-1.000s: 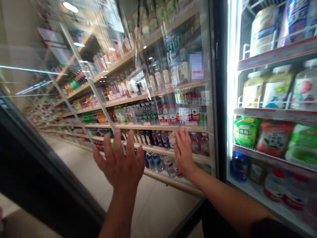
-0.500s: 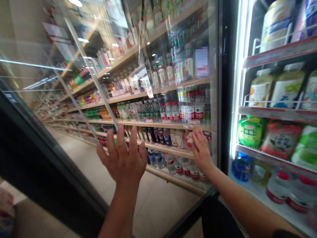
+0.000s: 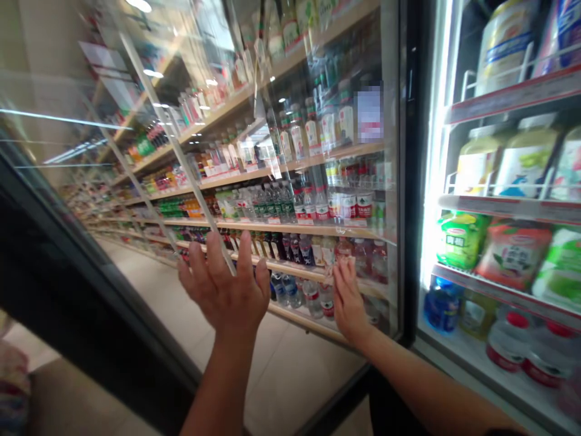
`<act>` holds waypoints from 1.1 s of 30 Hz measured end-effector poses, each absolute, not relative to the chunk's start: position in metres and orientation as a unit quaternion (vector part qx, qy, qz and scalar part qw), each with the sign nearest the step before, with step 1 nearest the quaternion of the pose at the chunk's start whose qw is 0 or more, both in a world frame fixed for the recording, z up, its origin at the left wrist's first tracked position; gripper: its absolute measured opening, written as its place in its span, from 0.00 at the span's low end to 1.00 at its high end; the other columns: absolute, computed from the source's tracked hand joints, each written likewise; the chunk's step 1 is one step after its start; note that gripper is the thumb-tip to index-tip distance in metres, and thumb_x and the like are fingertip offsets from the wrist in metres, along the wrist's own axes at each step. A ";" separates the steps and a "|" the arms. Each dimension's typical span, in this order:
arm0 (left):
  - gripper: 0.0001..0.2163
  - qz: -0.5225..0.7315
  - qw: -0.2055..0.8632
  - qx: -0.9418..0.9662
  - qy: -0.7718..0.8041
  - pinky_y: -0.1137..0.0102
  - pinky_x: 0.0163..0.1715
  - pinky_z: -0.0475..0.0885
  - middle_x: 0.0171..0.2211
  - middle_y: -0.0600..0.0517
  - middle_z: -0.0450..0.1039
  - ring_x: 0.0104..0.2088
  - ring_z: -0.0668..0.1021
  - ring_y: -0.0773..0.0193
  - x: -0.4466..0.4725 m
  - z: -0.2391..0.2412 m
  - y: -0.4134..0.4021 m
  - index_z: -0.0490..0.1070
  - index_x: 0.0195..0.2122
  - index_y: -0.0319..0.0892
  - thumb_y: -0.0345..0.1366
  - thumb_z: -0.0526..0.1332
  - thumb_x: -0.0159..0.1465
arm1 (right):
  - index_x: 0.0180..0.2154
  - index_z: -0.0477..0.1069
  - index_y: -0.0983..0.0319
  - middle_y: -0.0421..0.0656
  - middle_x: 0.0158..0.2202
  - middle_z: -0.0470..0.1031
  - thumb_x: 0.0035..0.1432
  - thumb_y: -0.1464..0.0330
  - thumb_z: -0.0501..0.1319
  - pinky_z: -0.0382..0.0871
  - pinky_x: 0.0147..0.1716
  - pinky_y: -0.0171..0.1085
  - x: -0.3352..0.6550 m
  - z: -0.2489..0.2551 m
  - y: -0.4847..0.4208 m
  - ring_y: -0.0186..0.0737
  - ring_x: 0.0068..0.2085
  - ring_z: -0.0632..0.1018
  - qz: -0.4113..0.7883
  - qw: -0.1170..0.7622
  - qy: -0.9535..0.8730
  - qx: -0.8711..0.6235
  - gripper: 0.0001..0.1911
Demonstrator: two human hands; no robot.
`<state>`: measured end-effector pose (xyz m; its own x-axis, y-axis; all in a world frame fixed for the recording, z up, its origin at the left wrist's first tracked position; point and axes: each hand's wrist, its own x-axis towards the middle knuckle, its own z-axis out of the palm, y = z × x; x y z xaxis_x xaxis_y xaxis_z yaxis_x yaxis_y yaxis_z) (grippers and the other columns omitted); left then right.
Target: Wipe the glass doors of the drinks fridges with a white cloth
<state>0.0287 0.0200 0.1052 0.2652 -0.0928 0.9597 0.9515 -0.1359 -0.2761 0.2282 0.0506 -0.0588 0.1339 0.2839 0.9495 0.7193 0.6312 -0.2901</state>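
Note:
The open glass door of a lit drinks fridge stands in front of me. My left hand is spread open with the fingers up, its palm against the glass or just off it, near the door's middle. My right hand lies flat on the glass nearer the hinge side, fingers stretched upward. A small pale patch sits under its fingertips; I cannot make out what it is. Through the glass, long wooden store shelves show rows of bottles.
The door's black frame runs diagonally at the lower left. To the right, the fridge's white wire shelves carry large bottles: a green-labelled one, yellowish ones above, and a blue water bottle low down. Beige floor tiles lie behind the glass.
My right hand slid right across the glass, then came back left and a little lower. My left hand stayed almost where it was.

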 end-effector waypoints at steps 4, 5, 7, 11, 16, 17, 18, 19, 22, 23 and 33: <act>0.34 -0.473 0.550 -0.583 -0.366 0.47 0.70 0.46 0.73 0.41 0.47 0.72 0.52 0.45 0.027 0.104 0.021 0.52 0.72 0.47 0.39 0.63 0.66 | 0.70 0.54 0.60 0.42 0.68 0.63 0.64 0.81 0.49 0.56 0.71 0.50 0.187 -0.063 0.030 0.44 0.74 0.49 -0.230 0.555 -0.740 -0.304 0.34; 0.34 -0.475 0.551 -0.581 -0.365 0.47 0.70 0.47 0.72 0.41 0.47 0.72 0.52 0.45 0.028 0.103 0.021 0.52 0.72 0.47 0.39 0.63 0.66 | 0.69 0.57 0.61 0.40 0.67 0.65 0.64 0.80 0.49 0.55 0.71 0.47 0.182 -0.063 0.026 0.42 0.74 0.49 -0.240 0.532 -0.762 -0.283 0.33; 0.34 -0.484 0.555 -0.572 -0.362 0.46 0.69 0.48 0.72 0.40 0.48 0.72 0.52 0.44 0.028 0.103 0.021 0.53 0.71 0.47 0.39 0.64 0.65 | 0.66 0.62 0.61 0.37 0.66 0.67 0.64 0.80 0.49 0.52 0.72 0.43 0.179 -0.060 0.022 0.38 0.74 0.49 -0.252 0.495 -0.793 -0.248 0.31; 0.32 -0.479 0.541 -0.582 -0.372 0.47 0.69 0.48 0.68 0.41 0.59 0.71 0.57 0.46 0.029 0.104 0.020 0.57 0.70 0.48 0.37 0.63 0.66 | 0.67 0.60 0.61 0.38 0.65 0.69 0.62 0.83 0.47 0.48 0.73 0.42 0.196 -0.058 0.027 0.35 0.74 0.50 -0.254 0.501 -0.792 -0.241 0.34; 0.31 -0.465 0.527 -0.601 -0.382 0.48 0.69 0.46 0.67 0.42 0.62 0.70 0.58 0.47 0.027 0.105 0.020 0.59 0.69 0.49 0.37 0.63 0.65 | 0.71 0.49 0.54 0.42 0.70 0.59 0.64 0.83 0.46 0.55 0.71 0.51 0.247 -0.064 0.056 0.41 0.74 0.51 -0.219 0.616 -0.681 -0.330 0.38; 0.31 -0.463 0.526 -0.603 -0.382 0.48 0.69 0.46 0.67 0.42 0.61 0.70 0.58 0.47 0.027 0.105 0.019 0.58 0.69 0.48 0.37 0.63 0.65 | 0.71 0.48 0.52 0.42 0.72 0.56 0.65 0.82 0.46 0.54 0.71 0.53 0.259 -0.065 0.062 0.42 0.74 0.50 -0.202 0.636 -0.654 -0.355 0.38; 0.31 -0.461 0.524 -0.605 -0.383 0.48 0.69 0.46 0.67 0.42 0.61 0.71 0.57 0.47 0.027 0.105 0.019 0.58 0.70 0.48 0.37 0.63 0.66 | 0.71 0.48 0.51 0.42 0.72 0.54 0.66 0.80 0.46 0.53 0.71 0.55 0.272 -0.066 0.068 0.42 0.74 0.50 -0.182 0.654 -0.626 -0.383 0.36; 0.31 -0.462 0.522 -0.606 -0.384 0.48 0.69 0.46 0.67 0.42 0.61 0.71 0.57 0.47 0.027 0.104 0.019 0.57 0.70 0.48 0.37 0.63 0.66 | 0.71 0.49 0.51 0.42 0.73 0.53 0.68 0.78 0.46 0.52 0.71 0.56 0.284 -0.067 0.073 0.42 0.74 0.51 -0.161 0.671 -0.595 -0.412 0.34; 0.31 -0.470 0.509 -0.610 -0.383 0.47 0.70 0.44 0.68 0.42 0.60 0.71 0.57 0.48 0.027 0.104 0.019 0.57 0.70 0.50 0.37 0.62 0.66 | 0.70 0.53 0.56 0.45 0.73 0.53 0.70 0.69 0.48 0.47 0.72 0.55 0.318 -0.075 0.085 0.43 0.73 0.54 -0.083 0.715 -0.480 -0.501 0.29; 0.30 -0.474 0.502 -0.614 -0.383 0.47 0.70 0.44 0.68 0.42 0.59 0.71 0.56 0.48 0.027 0.103 0.019 0.57 0.70 0.50 0.37 0.62 0.67 | 0.70 0.55 0.59 0.47 0.72 0.53 0.69 0.66 0.48 0.47 0.72 0.53 0.326 -0.080 0.088 0.44 0.73 0.55 -0.054 0.726 -0.441 -0.525 0.29; 0.31 -0.490 0.505 -0.603 -0.376 0.47 0.70 0.47 0.71 0.42 0.52 0.72 0.53 0.46 0.030 0.102 0.017 0.55 0.71 0.50 0.38 0.61 0.67 | 0.71 0.49 0.56 0.46 0.74 0.49 0.71 0.70 0.45 0.47 0.70 0.62 0.274 -0.088 0.070 0.45 0.74 0.49 -0.087 0.707 -0.515 -0.478 0.29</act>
